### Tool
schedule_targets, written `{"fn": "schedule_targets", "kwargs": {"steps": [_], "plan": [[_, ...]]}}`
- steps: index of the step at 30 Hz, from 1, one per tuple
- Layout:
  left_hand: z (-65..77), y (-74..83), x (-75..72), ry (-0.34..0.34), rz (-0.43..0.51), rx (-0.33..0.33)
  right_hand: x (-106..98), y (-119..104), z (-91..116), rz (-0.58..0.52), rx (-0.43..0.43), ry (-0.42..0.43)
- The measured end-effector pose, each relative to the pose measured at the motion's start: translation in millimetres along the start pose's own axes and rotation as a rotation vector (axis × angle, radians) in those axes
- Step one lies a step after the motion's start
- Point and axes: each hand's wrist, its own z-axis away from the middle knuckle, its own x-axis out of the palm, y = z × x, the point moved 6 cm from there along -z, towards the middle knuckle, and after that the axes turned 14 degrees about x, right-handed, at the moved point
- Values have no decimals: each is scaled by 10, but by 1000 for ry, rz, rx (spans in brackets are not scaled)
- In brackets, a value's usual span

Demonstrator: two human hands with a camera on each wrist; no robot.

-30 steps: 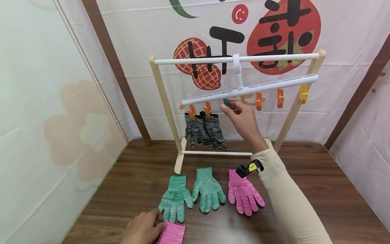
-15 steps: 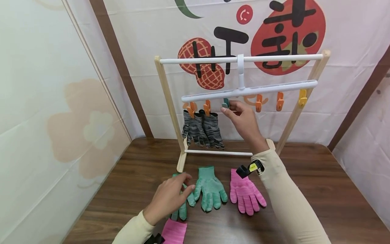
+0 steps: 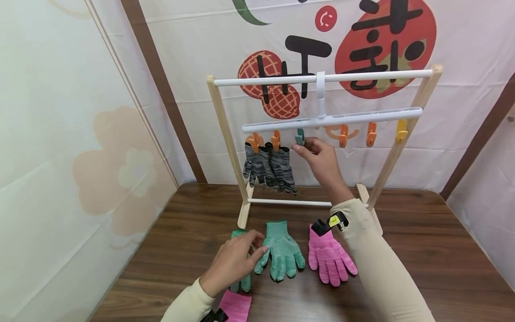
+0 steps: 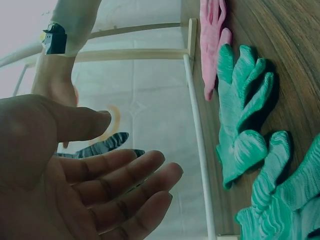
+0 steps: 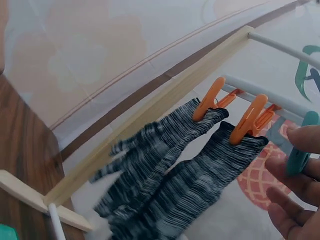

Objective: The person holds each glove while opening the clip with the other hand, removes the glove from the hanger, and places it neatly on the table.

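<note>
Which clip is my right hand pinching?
The green clip, third from left in the head view; the rest are orange clips and one yellow clip.

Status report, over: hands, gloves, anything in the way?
Right hand pinching green clip. Left hand empty, near green gloves. Gray gloves hanging from orange clips. Nothing visibly blocking.
</note>
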Motion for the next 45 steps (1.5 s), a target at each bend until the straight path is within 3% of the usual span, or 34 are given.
{"fn": "schedule_targets", "kwargs": {"steps": [10,20,26,35,45], "plan": [[70,-49,23,-11,30,-17,104,215,-106,-336,97,-75],[18,-9,-44,19,7,14,207,335,-120,-363,216,-33],[-240,-21,-185,118,24,56,299,379,-119,-328,262,-28],[-787,-83,-346,246,191,46,394,436,-89,-344,284,-16],[-1274,-6,-492,396,213,39,425,428,-74,-449,273,26]]}}
